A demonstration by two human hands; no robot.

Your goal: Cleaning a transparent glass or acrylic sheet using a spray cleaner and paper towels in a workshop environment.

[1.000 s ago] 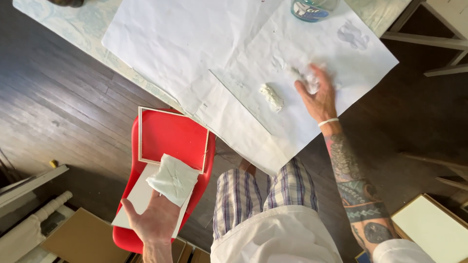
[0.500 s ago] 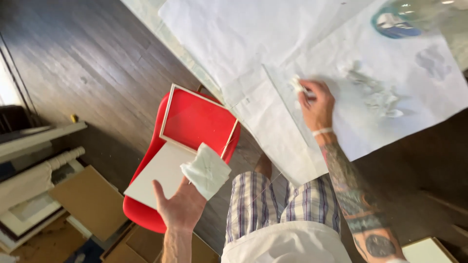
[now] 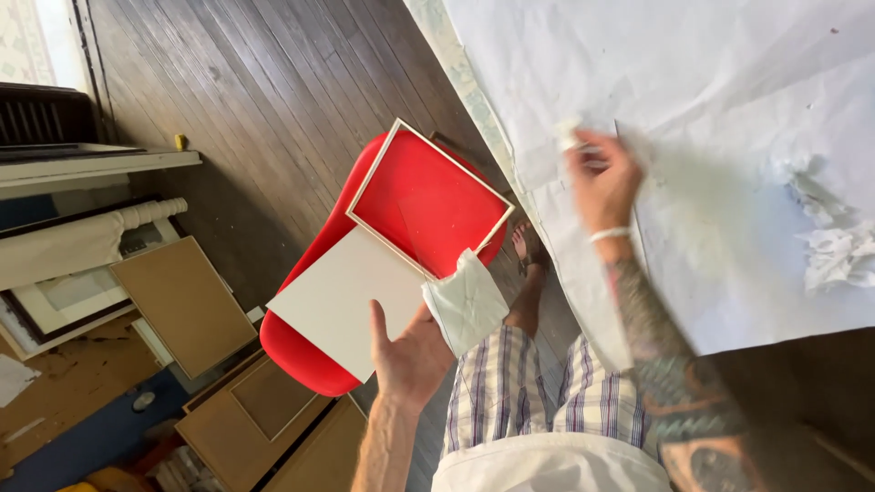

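Left hand (image 3: pixel 412 351) at lower centre of the frame, palm up, fingers loosely spread. A folded white cloth (image 3: pixel 466 302) rests across its fingertips; grip loose, more a cradle than a clamp.

Right hand (image 3: pixel 602 182) at upper centre-right, blurred. Its fingers are pinched on a small white wad (image 3: pixel 569 134), which sits on the white paper sheets (image 3: pixel 693 64) covering the table. White band on that wrist, tattooed forearm running down to the lower right.

Red chair (image 3: pixel 314 355) at centre, just left of the left hand. On its seat: an empty pale wooden frame (image 3: pixel 428 196) lying flat, red seat showing through it, and a plain white board (image 3: pixel 342 301) just below and left of the frame, one corner beside the left thumb.

Crumpled white paper scraps (image 3: pixel 834 246) at the right edge, on the sheets, well apart from the right hand.

Brown boards (image 3: pixel 182 305) lean or lie on the dark plank floor at lower left. A rolled pale sheet (image 3: pixel 87 241) at the left edge.

Plaid shorts at lower centre; a sandalled foot (image 3: pixel 527 246) between chair and table edge.
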